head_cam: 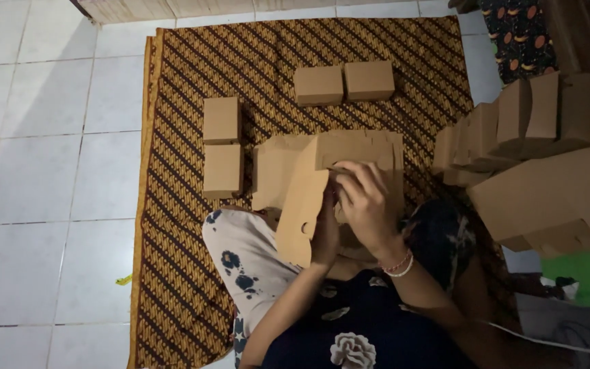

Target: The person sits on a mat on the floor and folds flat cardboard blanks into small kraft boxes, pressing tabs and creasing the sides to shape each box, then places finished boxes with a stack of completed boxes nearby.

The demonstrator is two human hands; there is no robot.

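I hold a half-folded brown cardboard box (302, 205) above my lap. My left hand (325, 232) grips it from underneath, mostly hidden behind a flap with a round hole. My right hand (364, 201) presses on its upper flap, fingers curled over the edge. A stack of flat cardboard blanks (278, 160) lies on the patterned cloth just beyond the box.
Two folded boxes (222, 147) sit at the left on the brown patterned cloth (179, 273), two more (344, 83) at the back. Several folded boxes (513, 130) pile up at the right. White floor tiles (42, 171) surround the cloth.
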